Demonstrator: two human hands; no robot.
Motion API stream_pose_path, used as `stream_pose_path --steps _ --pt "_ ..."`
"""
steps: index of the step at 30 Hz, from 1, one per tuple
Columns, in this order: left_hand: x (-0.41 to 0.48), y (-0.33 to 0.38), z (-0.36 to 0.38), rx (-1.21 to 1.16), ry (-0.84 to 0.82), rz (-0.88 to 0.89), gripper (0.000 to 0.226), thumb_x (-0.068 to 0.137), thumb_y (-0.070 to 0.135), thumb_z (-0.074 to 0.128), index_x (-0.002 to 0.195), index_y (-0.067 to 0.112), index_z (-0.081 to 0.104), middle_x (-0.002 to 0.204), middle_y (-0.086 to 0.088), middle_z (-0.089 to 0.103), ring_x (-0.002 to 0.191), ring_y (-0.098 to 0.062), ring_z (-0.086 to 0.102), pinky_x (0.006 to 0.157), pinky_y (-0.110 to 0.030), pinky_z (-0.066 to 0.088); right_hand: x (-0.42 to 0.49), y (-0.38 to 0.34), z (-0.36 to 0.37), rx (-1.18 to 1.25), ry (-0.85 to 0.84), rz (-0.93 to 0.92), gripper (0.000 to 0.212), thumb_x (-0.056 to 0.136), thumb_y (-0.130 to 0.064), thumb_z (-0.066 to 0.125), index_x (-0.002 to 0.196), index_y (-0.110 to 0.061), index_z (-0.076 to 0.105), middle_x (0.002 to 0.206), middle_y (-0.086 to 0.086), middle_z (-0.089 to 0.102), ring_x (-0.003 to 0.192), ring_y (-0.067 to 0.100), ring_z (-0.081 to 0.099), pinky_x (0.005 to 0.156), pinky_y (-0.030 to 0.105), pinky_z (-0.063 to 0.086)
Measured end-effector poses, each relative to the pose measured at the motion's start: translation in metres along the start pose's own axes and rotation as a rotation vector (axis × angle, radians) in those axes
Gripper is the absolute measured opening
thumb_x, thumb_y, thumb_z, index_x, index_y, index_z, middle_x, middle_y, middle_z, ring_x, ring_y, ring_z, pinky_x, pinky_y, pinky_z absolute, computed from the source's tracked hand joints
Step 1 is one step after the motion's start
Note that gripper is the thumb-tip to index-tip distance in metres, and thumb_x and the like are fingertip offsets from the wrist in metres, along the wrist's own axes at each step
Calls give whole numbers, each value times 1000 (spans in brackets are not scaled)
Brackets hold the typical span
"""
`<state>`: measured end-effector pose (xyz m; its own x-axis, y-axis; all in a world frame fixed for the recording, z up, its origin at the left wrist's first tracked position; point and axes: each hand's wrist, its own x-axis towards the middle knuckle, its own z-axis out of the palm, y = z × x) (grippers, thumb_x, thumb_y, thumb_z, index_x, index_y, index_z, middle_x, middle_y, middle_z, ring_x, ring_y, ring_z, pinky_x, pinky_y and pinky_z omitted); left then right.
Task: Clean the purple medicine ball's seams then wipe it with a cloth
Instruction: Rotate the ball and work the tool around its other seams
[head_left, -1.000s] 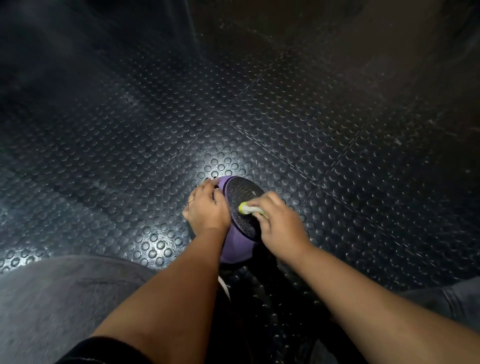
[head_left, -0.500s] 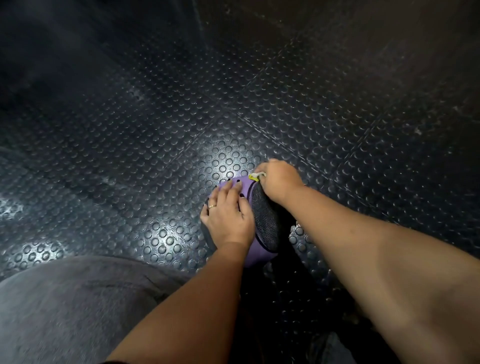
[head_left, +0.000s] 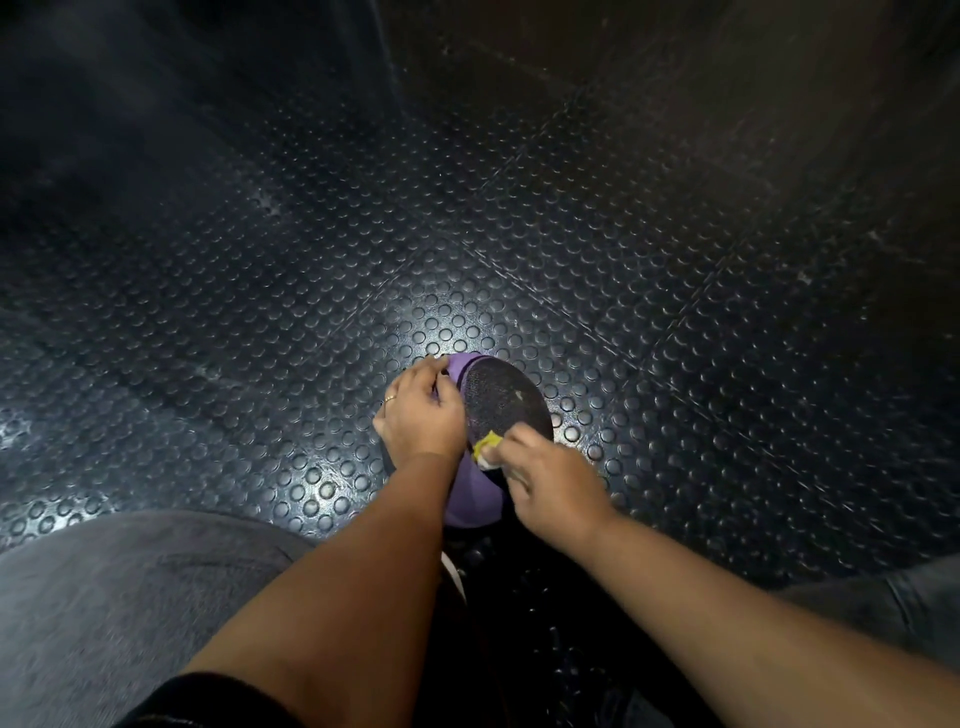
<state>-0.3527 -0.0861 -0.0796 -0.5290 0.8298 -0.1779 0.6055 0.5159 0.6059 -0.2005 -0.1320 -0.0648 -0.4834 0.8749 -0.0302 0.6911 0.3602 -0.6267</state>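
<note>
Purple medicine ball sits on the black studded rubber floor, directly in front of the crouched person, between their forearms. Lamp glare on the studs just beyond it.

Ball's look: matte purple body with a large dark oval panel, finely textured and grey-black, facing up and to the right. A curved seam runs where the panel meets the purple. One pale fleck shows on the panel. The purple shows mostly as a band at the top and a broader patch on the near side.

Left hand: clamped over the ball's upper left, fingers curled round its curve, ring on one finger.

Right hand: blurred, fingers pinching a small yellow-and-white tool, its tip against the seam at the panel's near edge. Its kind cannot be told.

Grey trouser leg fills the lower left; a black sleeve edges the left arm.
</note>
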Motion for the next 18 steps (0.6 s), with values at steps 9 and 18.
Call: stream_pose_path --steps 9,18 --pt "19 0 -14 98 -28 42 33 100 39 45 122 27 67 123 6 55 111 -13 45 103 -44 30 -32 36 10 -138 -210 128 29 83 -11 53 101 -31 64 98 -5 55 83 28 62 68 35 51" --pt "-29 -8 1 50 171 11 32 102 23 44 130 21 60 138 1 52 132 -22 40 115 -52 25 31 33 -34 254 239 387 34 89 -5 61 121 -16 65 111 1 56 97 20 57 82 22 42"
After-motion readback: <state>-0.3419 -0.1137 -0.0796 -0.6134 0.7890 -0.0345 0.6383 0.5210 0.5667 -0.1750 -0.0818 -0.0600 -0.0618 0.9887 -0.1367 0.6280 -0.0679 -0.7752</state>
